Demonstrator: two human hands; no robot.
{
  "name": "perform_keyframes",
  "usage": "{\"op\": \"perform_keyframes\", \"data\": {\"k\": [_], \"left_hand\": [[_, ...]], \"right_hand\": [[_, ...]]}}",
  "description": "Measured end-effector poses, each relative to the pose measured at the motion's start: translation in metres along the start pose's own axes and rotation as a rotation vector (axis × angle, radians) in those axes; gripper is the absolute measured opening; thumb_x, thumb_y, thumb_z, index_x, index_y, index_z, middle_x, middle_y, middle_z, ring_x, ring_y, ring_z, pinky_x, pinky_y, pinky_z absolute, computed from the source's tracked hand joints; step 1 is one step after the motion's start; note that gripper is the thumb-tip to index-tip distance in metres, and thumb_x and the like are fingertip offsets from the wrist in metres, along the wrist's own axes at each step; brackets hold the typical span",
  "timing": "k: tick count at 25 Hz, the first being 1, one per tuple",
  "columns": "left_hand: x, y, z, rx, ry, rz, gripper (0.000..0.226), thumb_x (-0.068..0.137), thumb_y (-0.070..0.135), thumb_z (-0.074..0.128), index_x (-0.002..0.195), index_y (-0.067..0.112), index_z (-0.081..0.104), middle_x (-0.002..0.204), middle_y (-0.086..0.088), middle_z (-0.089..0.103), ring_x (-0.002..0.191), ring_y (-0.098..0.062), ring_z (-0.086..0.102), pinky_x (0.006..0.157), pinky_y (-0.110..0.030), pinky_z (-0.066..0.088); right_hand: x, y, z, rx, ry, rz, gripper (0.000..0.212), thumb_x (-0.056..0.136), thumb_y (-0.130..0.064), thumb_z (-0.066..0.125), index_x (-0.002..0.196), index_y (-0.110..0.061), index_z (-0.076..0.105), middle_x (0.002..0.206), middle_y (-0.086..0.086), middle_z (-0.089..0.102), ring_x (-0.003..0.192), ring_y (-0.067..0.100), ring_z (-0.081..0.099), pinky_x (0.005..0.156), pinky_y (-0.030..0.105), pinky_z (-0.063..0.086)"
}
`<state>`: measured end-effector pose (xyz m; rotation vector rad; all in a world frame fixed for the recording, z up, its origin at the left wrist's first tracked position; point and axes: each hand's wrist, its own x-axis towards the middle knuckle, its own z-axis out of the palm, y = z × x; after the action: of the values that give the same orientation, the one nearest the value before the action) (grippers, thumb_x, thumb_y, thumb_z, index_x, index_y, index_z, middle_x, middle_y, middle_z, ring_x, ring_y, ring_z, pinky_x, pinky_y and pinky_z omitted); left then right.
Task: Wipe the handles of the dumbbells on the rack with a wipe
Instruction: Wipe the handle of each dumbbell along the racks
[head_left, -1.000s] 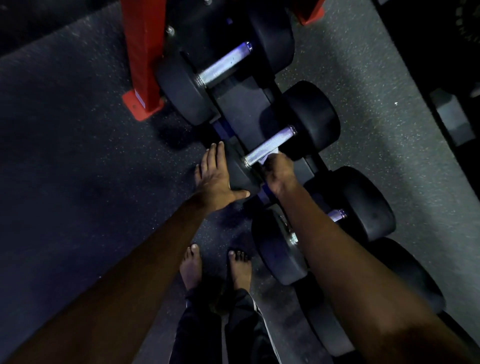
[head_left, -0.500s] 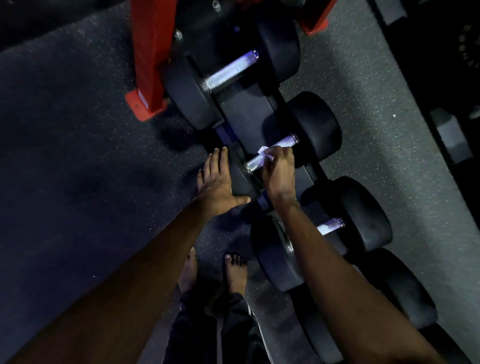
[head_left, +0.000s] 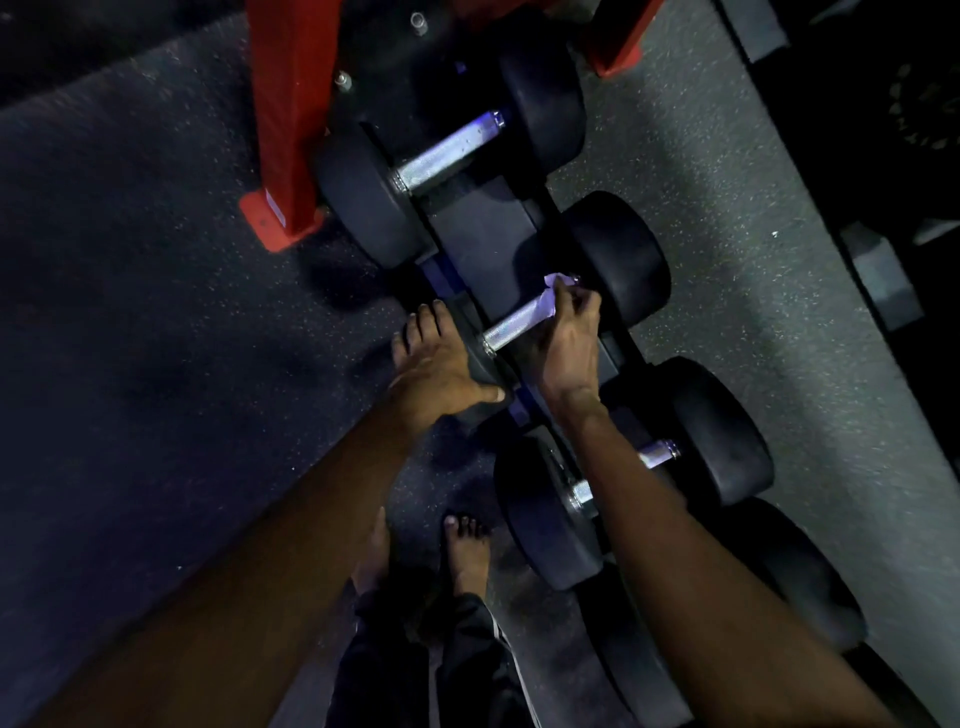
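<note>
person wipes a dumbbell handle on a gym rack

the right hand (head_left: 566, 343) reaches forward, fingers (head_left: 582, 301) curled and pinching the pale wipe (head_left: 551, 299) round the far end of the handle (head_left: 511, 328) of the middle dumbbell (head_left: 621, 260), close to its far weight. the left hand (head_left: 441, 369) lies flat on the near weight, fingers straight and together, thumb spread along its lower edge. beyond both sets of fingertips sits another dumbbell (head_left: 540, 88) on the rack (head_left: 483, 234), beside a red post (head_left: 291, 104). the right forearm crosses over a third dumbbell (head_left: 727, 431).
</note>
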<state>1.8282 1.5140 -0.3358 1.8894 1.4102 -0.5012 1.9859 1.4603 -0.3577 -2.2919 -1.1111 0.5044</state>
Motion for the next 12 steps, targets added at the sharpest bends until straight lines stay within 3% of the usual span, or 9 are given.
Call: {"op": "perform_keyframes", "data": {"k": [4,5,7,9,12], "left_hand": [[-0.002,0.000,0.006,-0.095,0.014,-0.033,0.155,0.055,0.062,0.090,0.158,0.008,-0.014,0.168,-0.011,-0.010,0.155,-0.026,-0.009,0.124,-0.051,0.000],[-0.001,0.000,0.007,-0.101,0.018,-0.034,0.155,0.055,0.062,0.090,0.158,0.009,-0.014,0.168,-0.011,-0.009,0.155,-0.026,-0.009,0.125,-0.051,0.001],[-0.001,-0.001,0.007,-0.109,0.007,-0.040,0.156,0.054,0.061,0.090,0.158,0.010,-0.014,0.168,-0.010,-0.009,0.155,-0.026,-0.008,0.125,-0.051,0.001],[0.000,0.001,0.006,-0.106,0.003,-0.046,0.155,0.055,0.061,0.090,0.158,0.010,-0.014,0.168,-0.010,-0.009,0.155,-0.025,-0.008,0.125,-0.051,0.002],[0.001,0.000,0.007,-0.125,0.010,-0.045,0.154,0.055,0.059,0.092,0.158,0.010,-0.012,0.168,-0.010,-0.006,0.155,-0.026,-0.007,0.125,-0.052,0.003]], "right_hand": [[-0.015,-0.018,0.018,0.252,0.170,0.194,0.066,0.074,0.010,0.051,0.139,0.000,0.045,0.130,0.019,0.042,0.117,0.021,0.041,0.103,0.000,0.023],[-0.015,-0.027,0.022,0.313,0.202,0.285,0.067,0.072,0.011,0.051,0.138,0.002,0.045,0.130,0.022,0.044,0.119,0.024,0.039,0.104,0.003,0.023],[-0.006,-0.036,0.026,0.535,0.261,0.499,0.060,0.073,0.008,0.052,0.132,0.003,0.046,0.129,0.024,0.047,0.119,0.032,0.045,0.109,0.025,0.035],[0.010,-0.036,0.026,0.813,0.301,0.713,0.050,0.073,0.002,0.052,0.123,0.000,0.048,0.126,0.022,0.053,0.114,0.034,0.056,0.104,0.040,0.045],[0.029,-0.011,0.028,1.138,0.160,0.948,0.036,0.068,0.002,0.051,0.102,-0.005,0.061,0.097,0.014,0.067,0.094,0.032,0.063,0.089,0.044,0.052]]}}
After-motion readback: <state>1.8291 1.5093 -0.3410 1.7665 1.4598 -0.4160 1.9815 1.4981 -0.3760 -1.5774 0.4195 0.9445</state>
